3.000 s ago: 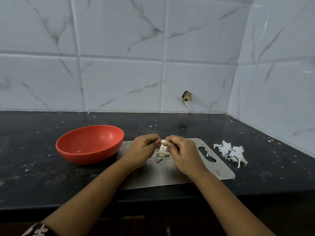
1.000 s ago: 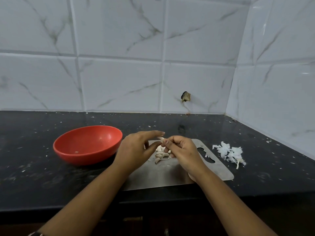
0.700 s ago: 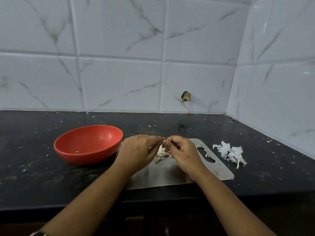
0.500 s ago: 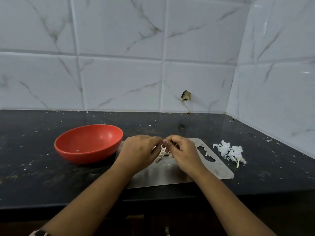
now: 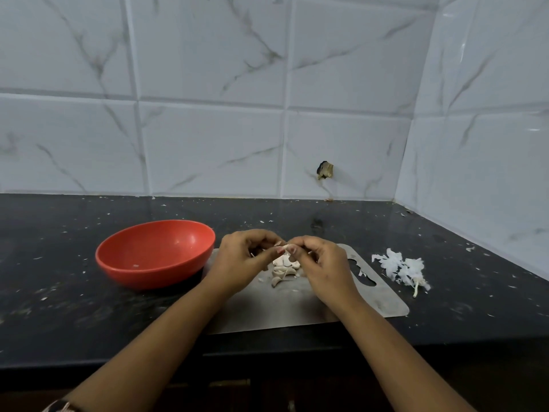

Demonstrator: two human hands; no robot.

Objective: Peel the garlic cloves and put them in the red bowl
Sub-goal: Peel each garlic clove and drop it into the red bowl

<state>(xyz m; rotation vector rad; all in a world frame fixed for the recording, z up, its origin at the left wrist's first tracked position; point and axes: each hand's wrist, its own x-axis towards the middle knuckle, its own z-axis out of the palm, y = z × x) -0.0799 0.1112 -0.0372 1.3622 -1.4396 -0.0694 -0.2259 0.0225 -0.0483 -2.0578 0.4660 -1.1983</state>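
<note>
Garlic clove, seemingly pinched between left hand, right hand, over board

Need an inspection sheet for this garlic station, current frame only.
Surface: black counter, scattered white flecks; steel board on it.
Job's things: red bowl left of board, no clove seen inside; loose cloves on board.
Clutter: peel pile right of board.
Grippers: left hand and right hand pinch held clove above board.
Cables: nothing seen.
Surroundings: marbled wall tiles, dark patch on one.
</note>
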